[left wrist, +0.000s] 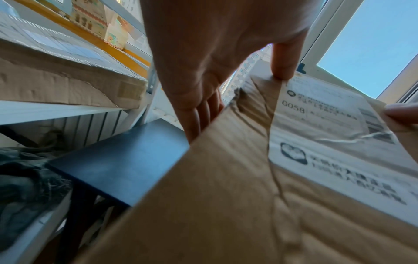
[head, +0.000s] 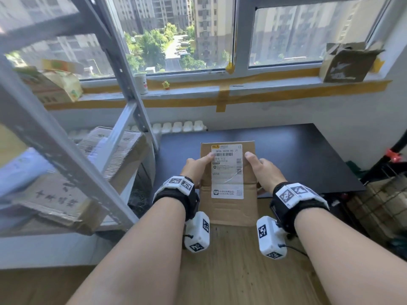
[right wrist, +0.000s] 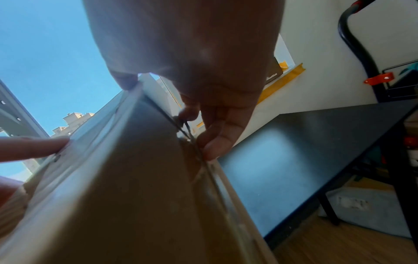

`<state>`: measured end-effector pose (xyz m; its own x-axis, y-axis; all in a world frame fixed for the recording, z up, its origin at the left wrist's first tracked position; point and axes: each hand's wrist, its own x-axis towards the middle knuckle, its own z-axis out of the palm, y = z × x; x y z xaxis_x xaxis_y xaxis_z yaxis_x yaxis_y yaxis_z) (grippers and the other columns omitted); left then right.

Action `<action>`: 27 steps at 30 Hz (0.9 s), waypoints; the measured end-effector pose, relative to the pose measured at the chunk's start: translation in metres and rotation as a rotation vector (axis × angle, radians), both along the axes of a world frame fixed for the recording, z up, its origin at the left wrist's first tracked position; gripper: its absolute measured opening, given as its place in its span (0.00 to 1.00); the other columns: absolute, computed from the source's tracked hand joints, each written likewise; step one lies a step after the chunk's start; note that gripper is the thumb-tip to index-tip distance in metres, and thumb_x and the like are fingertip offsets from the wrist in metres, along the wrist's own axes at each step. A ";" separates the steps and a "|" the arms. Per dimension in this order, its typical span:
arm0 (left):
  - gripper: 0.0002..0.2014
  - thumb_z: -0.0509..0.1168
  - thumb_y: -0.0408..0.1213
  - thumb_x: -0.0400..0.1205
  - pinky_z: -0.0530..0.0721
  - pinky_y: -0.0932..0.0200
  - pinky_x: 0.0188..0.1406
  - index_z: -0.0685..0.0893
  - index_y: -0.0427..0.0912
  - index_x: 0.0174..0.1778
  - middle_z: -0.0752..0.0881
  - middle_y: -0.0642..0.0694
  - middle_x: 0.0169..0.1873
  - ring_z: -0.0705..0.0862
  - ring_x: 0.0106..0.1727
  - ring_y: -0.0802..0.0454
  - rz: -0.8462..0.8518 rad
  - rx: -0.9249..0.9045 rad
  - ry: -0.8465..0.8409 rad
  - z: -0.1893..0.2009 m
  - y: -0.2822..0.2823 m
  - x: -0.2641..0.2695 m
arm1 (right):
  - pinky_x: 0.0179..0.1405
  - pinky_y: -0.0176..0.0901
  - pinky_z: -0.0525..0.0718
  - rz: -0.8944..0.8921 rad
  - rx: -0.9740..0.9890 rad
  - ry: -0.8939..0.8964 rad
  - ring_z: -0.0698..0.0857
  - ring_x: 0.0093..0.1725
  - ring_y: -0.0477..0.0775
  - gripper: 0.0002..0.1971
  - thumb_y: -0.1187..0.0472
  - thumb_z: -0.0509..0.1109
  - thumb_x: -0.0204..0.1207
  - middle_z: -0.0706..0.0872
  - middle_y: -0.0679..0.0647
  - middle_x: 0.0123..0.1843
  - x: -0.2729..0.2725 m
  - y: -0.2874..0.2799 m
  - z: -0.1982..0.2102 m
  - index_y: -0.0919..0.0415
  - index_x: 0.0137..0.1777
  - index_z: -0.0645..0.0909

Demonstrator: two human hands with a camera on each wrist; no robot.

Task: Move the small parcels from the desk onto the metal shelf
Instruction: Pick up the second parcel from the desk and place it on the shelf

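A brown cardboard parcel (head: 229, 208) with a white shipping label is held up above the near edge of the black desk (head: 297, 155). My left hand (head: 196, 166) grips its left side, thumb on the label, fingers (left wrist: 199, 114) underneath. My right hand (head: 262, 170) grips the right side the same way, thumb on top, fingers (right wrist: 217, 135) curled under the edge. The parcel (left wrist: 226, 205) fills the left wrist view, and the parcel (right wrist: 135, 196) also fills the right wrist view. The grey metal shelf (head: 66, 155) stands to the left.
Several cardboard boxes (head: 114, 150) lie on the shelf's lower level. The windowsill holds a torn box (head: 348, 62), a white cup (head: 141, 83) and a printed carton (head: 57, 84). A black stand with a red clamp (head: 393, 156) and a crate sit right of the desk.
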<state>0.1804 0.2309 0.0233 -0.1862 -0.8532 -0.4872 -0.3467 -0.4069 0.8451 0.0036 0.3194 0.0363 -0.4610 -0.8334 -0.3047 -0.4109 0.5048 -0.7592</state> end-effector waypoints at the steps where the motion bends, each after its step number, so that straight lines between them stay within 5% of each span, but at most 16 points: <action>1: 0.58 0.65 0.74 0.50 0.85 0.42 0.59 0.76 0.42 0.74 0.84 0.35 0.64 0.85 0.61 0.37 -0.004 -0.002 0.002 0.002 0.008 0.014 | 0.59 0.63 0.85 -0.002 -0.001 -0.011 0.87 0.53 0.64 0.50 0.18 0.47 0.59 0.90 0.59 0.53 0.013 0.007 -0.001 0.62 0.54 0.83; 6: 0.57 0.68 0.74 0.52 0.81 0.42 0.64 0.75 0.45 0.76 0.82 0.43 0.67 0.81 0.61 0.44 -0.037 0.004 0.028 0.005 0.043 0.090 | 0.51 0.54 0.83 -0.099 -0.057 -0.069 0.84 0.46 0.59 0.37 0.24 0.62 0.65 0.86 0.58 0.51 0.088 0.044 -0.003 0.61 0.50 0.75; 10: 0.63 0.70 0.77 0.45 0.76 0.39 0.71 0.76 0.45 0.76 0.82 0.44 0.69 0.81 0.65 0.42 -0.039 -0.019 0.048 0.005 0.067 0.155 | 0.58 0.58 0.85 -0.095 -0.079 -0.119 0.86 0.57 0.58 0.49 0.21 0.64 0.55 0.85 0.57 0.60 0.151 0.069 0.002 0.61 0.65 0.73; 12: 0.62 0.72 0.77 0.44 0.79 0.40 0.68 0.80 0.41 0.71 0.86 0.43 0.64 0.85 0.62 0.42 -0.030 -0.056 0.079 0.008 0.074 0.185 | 0.61 0.61 0.84 -0.078 -0.107 -0.138 0.86 0.59 0.59 0.48 0.23 0.64 0.58 0.85 0.57 0.60 0.179 0.077 0.008 0.60 0.67 0.71; 15: 0.54 0.73 0.74 0.52 0.84 0.40 0.62 0.82 0.37 0.66 0.89 0.42 0.55 0.86 0.53 0.44 0.002 -0.144 0.100 0.029 0.090 0.227 | 0.48 0.54 0.85 -0.068 -0.184 -0.184 0.86 0.54 0.57 0.41 0.28 0.66 0.65 0.86 0.57 0.59 0.217 0.086 0.019 0.61 0.67 0.71; 18: 0.55 0.71 0.77 0.48 0.83 0.37 0.64 0.82 0.40 0.66 0.90 0.40 0.57 0.86 0.54 0.47 0.034 -0.199 0.140 0.049 0.106 0.269 | 0.35 0.46 0.79 -0.041 -0.243 -0.196 0.85 0.45 0.53 0.39 0.30 0.67 0.68 0.86 0.57 0.56 0.253 0.089 0.034 0.61 0.66 0.71; 21: 0.59 0.73 0.77 0.47 0.88 0.42 0.58 0.80 0.41 0.69 0.90 0.41 0.57 0.90 0.56 0.43 0.033 -0.224 0.157 0.072 0.117 0.309 | 0.35 0.54 0.87 -0.007 -0.301 -0.222 0.85 0.41 0.56 0.43 0.27 0.67 0.62 0.87 0.60 0.56 0.284 0.088 0.056 0.64 0.65 0.73; 22: 0.57 0.74 0.76 0.49 0.89 0.43 0.57 0.80 0.40 0.68 0.91 0.41 0.56 0.91 0.54 0.43 0.014 -0.233 0.169 0.083 0.123 0.321 | 0.39 0.60 0.90 -0.004 -0.322 -0.244 0.85 0.38 0.59 0.47 0.26 0.67 0.59 0.88 0.62 0.56 0.292 0.087 0.065 0.66 0.65 0.75; 24: 0.37 0.73 0.67 0.66 0.87 0.43 0.60 0.85 0.41 0.60 0.92 0.41 0.50 0.90 0.48 0.45 -0.022 -0.231 0.183 0.107 0.137 0.347 | 0.44 0.65 0.90 0.017 -0.372 -0.273 0.84 0.33 0.61 0.50 0.25 0.67 0.56 0.89 0.64 0.54 0.306 0.084 0.083 0.69 0.65 0.77; 25: 0.25 0.70 0.62 0.74 0.86 0.43 0.62 0.87 0.44 0.53 0.91 0.43 0.45 0.89 0.46 0.45 -0.034 -0.201 0.190 0.116 0.141 0.359 | 0.44 0.65 0.90 0.034 -0.392 -0.275 0.83 0.32 0.61 0.50 0.25 0.67 0.56 0.90 0.63 0.52 0.313 0.083 0.093 0.69 0.65 0.78; 27: 0.17 0.68 0.58 0.78 0.85 0.44 0.63 0.86 0.47 0.47 0.89 0.45 0.40 0.88 0.44 0.47 -0.045 -0.152 0.194 0.130 0.147 0.383 | 0.40 0.60 0.90 0.071 -0.431 -0.256 0.82 0.28 0.59 0.49 0.25 0.66 0.56 0.89 0.62 0.49 0.330 0.081 0.116 0.68 0.65 0.78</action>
<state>0.5635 0.3781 0.1537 -0.3035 -0.9027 -0.3051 -0.1869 -0.2576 0.9480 0.3338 0.4005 0.1519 -0.3537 -0.9351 -0.0219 -0.2065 0.1009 -0.9732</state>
